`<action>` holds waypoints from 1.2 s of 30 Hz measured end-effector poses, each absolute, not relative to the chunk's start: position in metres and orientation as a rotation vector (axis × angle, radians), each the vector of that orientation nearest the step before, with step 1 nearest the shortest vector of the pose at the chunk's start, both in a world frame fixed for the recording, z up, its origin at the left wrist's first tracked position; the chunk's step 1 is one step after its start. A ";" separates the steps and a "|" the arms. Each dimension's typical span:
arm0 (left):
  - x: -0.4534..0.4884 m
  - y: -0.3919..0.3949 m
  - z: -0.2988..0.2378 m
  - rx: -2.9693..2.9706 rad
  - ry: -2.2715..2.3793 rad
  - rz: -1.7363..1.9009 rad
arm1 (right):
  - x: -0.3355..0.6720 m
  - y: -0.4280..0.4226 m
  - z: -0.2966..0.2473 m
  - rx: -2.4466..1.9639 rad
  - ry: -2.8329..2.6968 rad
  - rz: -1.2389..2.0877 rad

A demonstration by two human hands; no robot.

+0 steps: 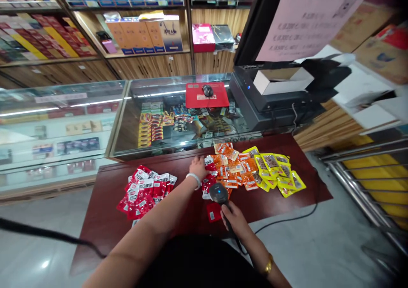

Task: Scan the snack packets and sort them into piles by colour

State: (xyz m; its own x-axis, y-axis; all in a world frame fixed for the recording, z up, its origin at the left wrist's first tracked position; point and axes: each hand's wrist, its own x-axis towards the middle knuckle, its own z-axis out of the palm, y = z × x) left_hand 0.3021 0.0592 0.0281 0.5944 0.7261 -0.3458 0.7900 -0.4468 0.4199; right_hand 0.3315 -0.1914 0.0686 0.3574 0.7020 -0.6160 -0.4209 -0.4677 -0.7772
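Note:
My right hand (235, 220) is wrapped round the handle of a black barcode scanner (218, 192), whose head sits above the dark red table. Beneath and beside the scanner lie red-and-white snack packets (207, 190). My left hand (198, 167) reaches to the upper edge of these packets; its fingers are bent, and whether they grip one is unclear. One red packet (213, 212) lies just below the scanner. Orange packets (237, 167) spread to the right, then yellow packets (276, 169). A separate heap of red-and-white packets (145, 192) rests left of my forearm.
Behind the table (188, 220) stands a glass display counter (127, 130), with a mouse (208, 90) on a red mat (191, 97). A dark machine (264, 105) stands at the back right. The scanner's black cable (287, 221) loops off the right side, near a metal rail (360, 194).

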 end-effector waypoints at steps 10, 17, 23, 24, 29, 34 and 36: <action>0.274 0.054 0.031 1.947 1.328 0.000 | 0.337 -0.190 0.073 -1.568 -0.220 1.376; 0.199 0.052 0.037 1.587 1.386 0.296 | 0.326 -0.169 0.077 -1.535 -0.410 1.466; 0.128 0.048 0.042 1.462 1.487 0.393 | 0.301 -0.148 0.078 -1.507 -0.601 1.566; 0.114 0.047 0.042 1.449 1.520 0.410 | 0.297 -0.146 0.078 -1.499 -0.641 1.585; 0.052 0.039 0.044 1.308 1.718 0.455 | 0.278 -0.132 0.082 -1.501 -0.832 1.676; 0.025 0.038 0.041 1.232 1.739 0.487 | 0.266 -0.114 0.094 -1.461 -0.912 1.754; 0.024 0.038 0.040 1.230 1.715 0.511 | 0.262 -0.107 0.098 -1.430 -0.922 1.773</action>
State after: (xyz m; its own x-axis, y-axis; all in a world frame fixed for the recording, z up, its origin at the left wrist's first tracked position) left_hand 0.0245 0.0382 0.0404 -0.0629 0.8943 -0.4430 0.5064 0.4111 0.7580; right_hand 0.2619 -0.1073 0.0975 -0.1737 0.8436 -0.5080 -0.0681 -0.5249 -0.8484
